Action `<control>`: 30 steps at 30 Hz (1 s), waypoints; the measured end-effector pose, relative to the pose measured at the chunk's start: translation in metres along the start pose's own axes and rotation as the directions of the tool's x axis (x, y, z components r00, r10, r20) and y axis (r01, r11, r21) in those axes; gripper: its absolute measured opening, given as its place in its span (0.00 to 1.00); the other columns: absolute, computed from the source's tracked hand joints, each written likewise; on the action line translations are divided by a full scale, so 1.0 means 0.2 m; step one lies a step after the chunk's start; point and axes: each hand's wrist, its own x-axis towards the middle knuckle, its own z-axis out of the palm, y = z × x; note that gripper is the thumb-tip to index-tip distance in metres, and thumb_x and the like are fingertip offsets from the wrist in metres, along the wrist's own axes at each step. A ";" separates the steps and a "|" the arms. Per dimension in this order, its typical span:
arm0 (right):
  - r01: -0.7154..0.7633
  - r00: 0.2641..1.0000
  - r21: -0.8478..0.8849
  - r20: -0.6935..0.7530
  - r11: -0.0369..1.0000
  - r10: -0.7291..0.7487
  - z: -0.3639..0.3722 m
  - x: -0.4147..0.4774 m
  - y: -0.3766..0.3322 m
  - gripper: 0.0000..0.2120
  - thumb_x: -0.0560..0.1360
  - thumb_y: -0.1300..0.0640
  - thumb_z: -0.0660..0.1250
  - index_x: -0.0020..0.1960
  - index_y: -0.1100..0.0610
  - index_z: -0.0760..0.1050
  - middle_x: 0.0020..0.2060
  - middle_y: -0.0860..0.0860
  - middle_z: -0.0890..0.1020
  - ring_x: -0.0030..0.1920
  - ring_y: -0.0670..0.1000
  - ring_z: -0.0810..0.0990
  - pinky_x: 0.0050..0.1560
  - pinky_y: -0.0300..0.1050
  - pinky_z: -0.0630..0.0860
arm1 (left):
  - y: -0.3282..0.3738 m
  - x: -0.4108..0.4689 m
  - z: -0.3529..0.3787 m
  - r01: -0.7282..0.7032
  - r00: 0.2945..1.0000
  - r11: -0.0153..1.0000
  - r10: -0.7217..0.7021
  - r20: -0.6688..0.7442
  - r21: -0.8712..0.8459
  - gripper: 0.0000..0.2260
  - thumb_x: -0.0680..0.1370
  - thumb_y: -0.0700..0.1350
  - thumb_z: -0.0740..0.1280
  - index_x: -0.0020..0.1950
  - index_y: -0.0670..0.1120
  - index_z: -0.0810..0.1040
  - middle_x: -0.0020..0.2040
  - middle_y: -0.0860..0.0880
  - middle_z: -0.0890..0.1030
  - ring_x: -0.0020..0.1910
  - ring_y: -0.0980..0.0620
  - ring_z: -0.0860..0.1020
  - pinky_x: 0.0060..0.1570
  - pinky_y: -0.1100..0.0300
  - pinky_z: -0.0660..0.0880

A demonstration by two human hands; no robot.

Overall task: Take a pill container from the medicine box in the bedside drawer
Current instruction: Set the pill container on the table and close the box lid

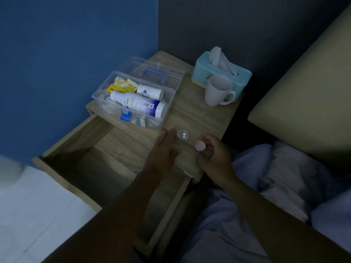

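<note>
Left hand [163, 149] flat, fingers loose, just left of open pill container [183, 134] on nightstand [199, 114]. Right hand [214, 156] pinching pink cap [200, 145], near right. Open medicine box [133, 99] far left.

I see my pink cap [200, 145], a teal tissue box [201, 70], a white mug [216, 91], a blue wall [66, 54] and the wood-grain nightstand [195, 114].

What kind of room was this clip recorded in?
Most likely a bedroom, at the bedside. A wooden nightstand with its drawer pulled open stands against a padded headboard, and rumpled pale bedding lies beside it.
</note>
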 end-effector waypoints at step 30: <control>-0.157 0.977 -0.552 -0.208 0.819 0.047 -0.18 0.98 -0.20 0.44 0.73 0.46 0.72 0.78 0.61 0.54 0.76 0.58 0.61 0.77 0.58 0.59 0.75 0.54 0.62 | -0.04 -0.09 0.02 -0.202 0.978 0.798 0.192 0.079 0.568 0.25 0.76 0.49 0.56 0.64 0.36 0.78 0.64 0.36 0.79 0.62 0.38 0.79 0.60 0.43 0.74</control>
